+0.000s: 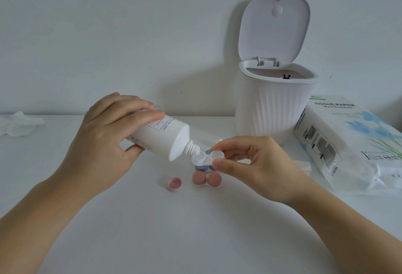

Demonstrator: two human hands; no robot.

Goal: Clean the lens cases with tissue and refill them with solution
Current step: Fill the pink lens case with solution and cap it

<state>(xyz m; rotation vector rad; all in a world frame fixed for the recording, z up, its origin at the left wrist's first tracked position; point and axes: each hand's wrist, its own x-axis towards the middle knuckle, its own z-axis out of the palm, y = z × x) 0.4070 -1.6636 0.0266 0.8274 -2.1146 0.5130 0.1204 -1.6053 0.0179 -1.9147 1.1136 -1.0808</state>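
1. The counter (pixel 108 241) carries a white bin (pixel 275 108) with its lid up, at the back edge.
2. A tissue pack (pixel 352 143) lies at the right edge.
3. The left hand (pixel 102 141) has its grip clamped on a tilted bottle (pixel 161 136), nozzle over a well.
4. The right hand (pixel 254 165) pinches the white case (pixel 204 159) above mid-counter.
5. A pink-capped case (pixel 206 179) and a loose pink cap (pixel 174 184) lie below it.

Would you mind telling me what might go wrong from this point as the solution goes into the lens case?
The open lens case is pinched in the air by the right hand, so solution may miss the well and spill onto the table. The bottle nozzle sits very close to the well and may touch it. The loose pink cap could get wetted or knocked.
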